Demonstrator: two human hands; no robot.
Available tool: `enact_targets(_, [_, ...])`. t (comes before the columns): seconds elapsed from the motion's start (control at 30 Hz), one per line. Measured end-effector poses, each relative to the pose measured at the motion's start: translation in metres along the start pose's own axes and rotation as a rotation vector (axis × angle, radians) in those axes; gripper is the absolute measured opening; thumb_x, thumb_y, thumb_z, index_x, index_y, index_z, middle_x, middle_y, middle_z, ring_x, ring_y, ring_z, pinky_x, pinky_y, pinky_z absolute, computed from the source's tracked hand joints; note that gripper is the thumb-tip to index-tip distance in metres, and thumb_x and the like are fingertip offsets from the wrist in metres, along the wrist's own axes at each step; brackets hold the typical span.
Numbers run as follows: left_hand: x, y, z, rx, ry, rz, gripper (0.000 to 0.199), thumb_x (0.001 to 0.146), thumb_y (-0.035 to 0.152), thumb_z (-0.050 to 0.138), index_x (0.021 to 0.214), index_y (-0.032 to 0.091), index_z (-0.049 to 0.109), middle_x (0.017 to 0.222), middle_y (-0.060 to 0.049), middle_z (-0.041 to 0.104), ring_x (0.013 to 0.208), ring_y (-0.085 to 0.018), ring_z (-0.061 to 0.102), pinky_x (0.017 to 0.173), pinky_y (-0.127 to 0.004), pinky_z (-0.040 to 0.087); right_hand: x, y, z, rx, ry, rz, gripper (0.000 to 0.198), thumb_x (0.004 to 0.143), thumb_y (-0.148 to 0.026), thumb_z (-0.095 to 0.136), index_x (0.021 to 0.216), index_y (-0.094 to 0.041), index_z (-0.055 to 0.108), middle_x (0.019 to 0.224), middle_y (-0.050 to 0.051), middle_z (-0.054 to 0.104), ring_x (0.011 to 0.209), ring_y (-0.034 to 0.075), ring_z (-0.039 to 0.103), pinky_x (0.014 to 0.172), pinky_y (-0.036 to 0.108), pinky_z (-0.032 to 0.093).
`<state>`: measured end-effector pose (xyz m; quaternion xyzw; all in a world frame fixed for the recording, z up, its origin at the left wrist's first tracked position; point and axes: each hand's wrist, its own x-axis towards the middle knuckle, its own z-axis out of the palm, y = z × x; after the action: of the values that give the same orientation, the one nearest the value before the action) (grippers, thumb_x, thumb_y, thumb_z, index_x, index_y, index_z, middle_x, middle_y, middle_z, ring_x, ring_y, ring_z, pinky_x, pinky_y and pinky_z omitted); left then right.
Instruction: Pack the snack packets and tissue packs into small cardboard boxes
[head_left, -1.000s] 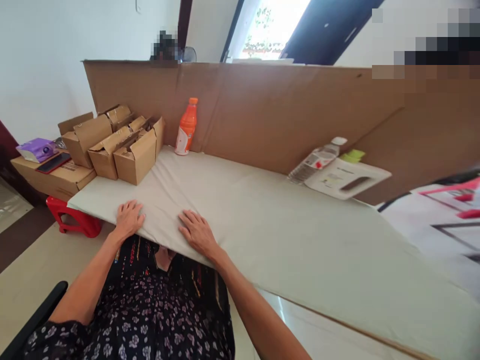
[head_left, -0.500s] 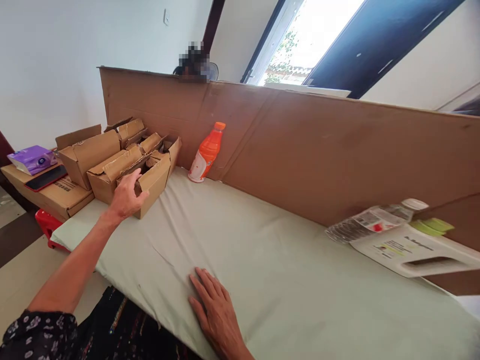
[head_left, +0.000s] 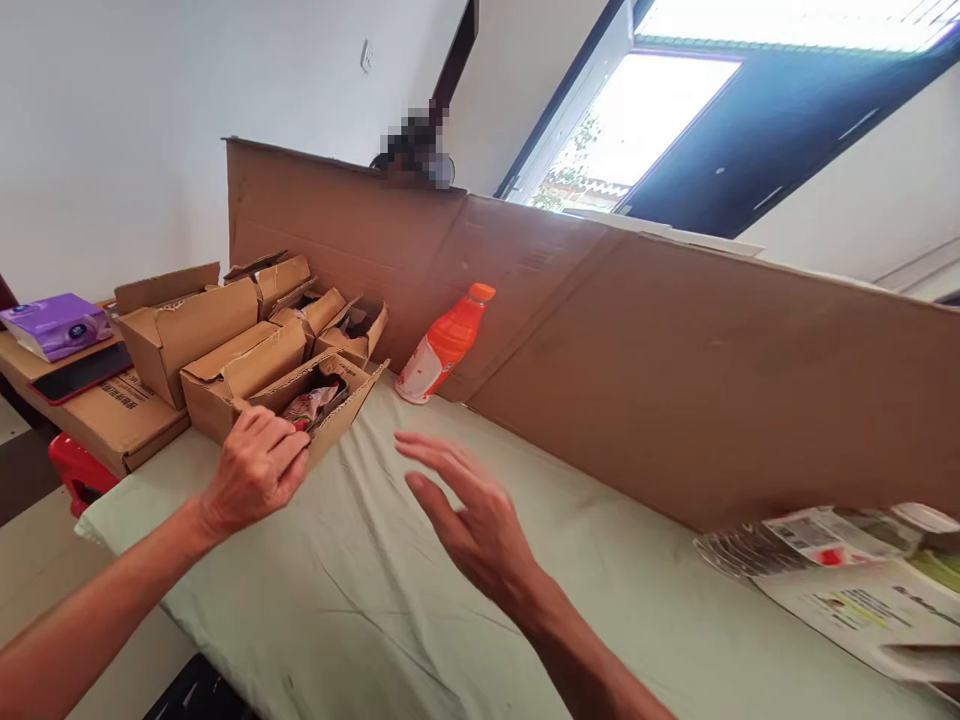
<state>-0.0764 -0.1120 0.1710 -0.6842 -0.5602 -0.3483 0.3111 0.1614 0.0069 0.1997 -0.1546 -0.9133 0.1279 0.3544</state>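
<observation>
My left hand (head_left: 259,465) is closed over the near end of an open cardboard box (head_left: 341,412) at the front of a cluster. Inside that box lies a red and dark printed packet (head_left: 311,405); the rest of the contents is hidden. My right hand (head_left: 465,510) is raised over the table to the right of the box, with fingers stretched out and nothing in them. Beyond it, an orange bottle (head_left: 446,345) with a white lower part stands by the cardboard partition.
Several other open cardboard boxes (head_left: 199,330) sit behind. At the left, a flat carton (head_left: 154,425) bears a purple tissue pack (head_left: 56,325) and a phone (head_left: 81,372). A brown cardboard partition (head_left: 712,370) borders the cloth-covered table (head_left: 390,640). A clear bottle (head_left: 742,550) and white jug (head_left: 840,605) stand right.
My right hand has lifted off the cloth and moved toward the box. My left fingers have closed on the box's near end. The packet inside now shows, and the view has shifted.
</observation>
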Motion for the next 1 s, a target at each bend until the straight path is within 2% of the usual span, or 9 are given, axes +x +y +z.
enact_targets(0.1, [-0.014, 0.003, 0.000, 0.021, 0.050, -0.005, 0.011, 0.092, 0.014, 0.058, 0.096, 0.017, 0.067, 0.084, -0.006, 0.070, 0.080, -0.021, 0.060, 0.078, -0.038, 0.048, 0.076, -0.008, 0.018, -0.003, -0.046, -0.186, 0.028, 0.102, -0.027, 0.047, 0.115, -0.021, 0.071, 0.125, 0.011, 0.073, 0.121, 0.024, 0.064, 0.103, 0.045, 0.048])
enact_targets(0.17, [-0.019, 0.002, 0.003, 0.028, 0.067, -0.024, 0.011, 0.091, 0.012, 0.060, 0.098, 0.016, 0.067, 0.086, -0.007, 0.071, 0.082, -0.021, 0.062, 0.080, -0.039, 0.047, 0.101, -0.008, 0.026, -0.028, -0.172, -0.250, 0.028, 0.102, -0.026, 0.047, 0.109, -0.019, 0.073, 0.115, 0.010, 0.076, 0.111, 0.023, 0.068, 0.098, 0.041, 0.049])
enact_targets(0.3, [-0.027, -0.001, 0.009, -0.003, 0.077, -0.046, 0.016, 0.090, 0.010, 0.061, 0.103, 0.016, 0.067, 0.092, -0.007, 0.074, 0.087, -0.021, 0.067, 0.086, -0.040, 0.048, 0.101, 0.002, 0.021, -0.108, -0.434, -0.260, 0.030, 0.103, -0.027, 0.047, 0.103, -0.020, 0.076, 0.093, 0.007, 0.078, 0.083, 0.018, 0.070, 0.077, 0.029, 0.050])
enact_targets(0.43, [-0.038, -0.003, 0.018, -0.037, 0.104, -0.069, 0.026, 0.089, 0.009, 0.058, 0.111, 0.018, 0.066, 0.102, -0.008, 0.077, 0.101, -0.022, 0.070, 0.094, -0.040, 0.047, 0.101, 0.015, 0.014, -0.233, -0.522, -0.152, 0.029, 0.101, -0.021, 0.047, 0.106, -0.020, 0.076, 0.099, 0.006, 0.078, 0.088, 0.018, 0.071, 0.078, 0.028, 0.049])
enact_targets(0.57, [-0.049, -0.001, 0.030, -0.066, 0.183, -0.091, 0.032, 0.088, 0.004, 0.053, 0.114, 0.020, 0.064, 0.104, -0.008, 0.078, 0.111, -0.022, 0.069, 0.112, -0.047, 0.037, 0.138, 0.022, 0.032, -0.460, -0.725, -0.091, 0.031, 0.094, -0.014, 0.053, 0.114, -0.023, 0.075, 0.106, 0.006, 0.075, 0.091, 0.019, 0.070, 0.070, 0.027, 0.046])
enact_targets(0.67, [-0.056, 0.001, 0.035, -0.087, 0.221, -0.130, 0.033, 0.090, 0.006, 0.052, 0.116, 0.022, 0.064, 0.106, -0.006, 0.078, 0.116, -0.022, 0.068, 0.122, -0.053, 0.025, 0.164, 0.025, 0.053, -0.582, -0.882, -0.195, 0.040, 0.089, -0.011, 0.058, 0.123, -0.025, 0.073, 0.111, 0.009, 0.073, 0.095, 0.022, 0.069, 0.070, 0.028, 0.045])
enact_targets(0.77, [-0.059, 0.002, 0.036, -0.089, 0.223, -0.166, 0.031, 0.092, 0.008, 0.053, 0.115, 0.024, 0.065, 0.105, -0.004, 0.079, 0.116, -0.020, 0.068, 0.124, -0.053, 0.021, 0.170, 0.027, 0.069, -0.594, -0.983, -0.340, 0.045, 0.088, -0.009, 0.058, 0.127, -0.027, 0.072, 0.113, 0.011, 0.072, 0.094, 0.023, 0.068, 0.073, 0.030, 0.045])
enact_targets(0.87, [-0.059, 0.001, 0.036, -0.080, 0.223, -0.183, 0.029, 0.094, 0.008, 0.053, 0.112, 0.025, 0.066, 0.103, -0.002, 0.079, 0.113, -0.019, 0.069, 0.123, -0.052, 0.022, 0.168, 0.029, 0.081, -0.610, -1.018, -0.397, 0.036, 0.088, -0.008, 0.057, 0.114, -0.021, 0.077, 0.109, 0.013, 0.074, 0.089, 0.022, 0.068, 0.073, 0.031, 0.044])
enact_targets(1.0, [-0.057, -0.002, 0.038, -0.097, 0.242, -0.198, 0.025, 0.095, 0.009, 0.054, 0.110, 0.025, 0.066, 0.100, -0.002, 0.080, 0.109, -0.019, 0.070, 0.121, -0.052, 0.025, 0.167, 0.032, 0.096, -0.595, -1.015, -0.520, 0.028, 0.091, -0.007, 0.054, 0.096, -0.017, 0.080, 0.104, 0.012, 0.076, 0.094, 0.023, 0.066, 0.075, 0.033, 0.040])
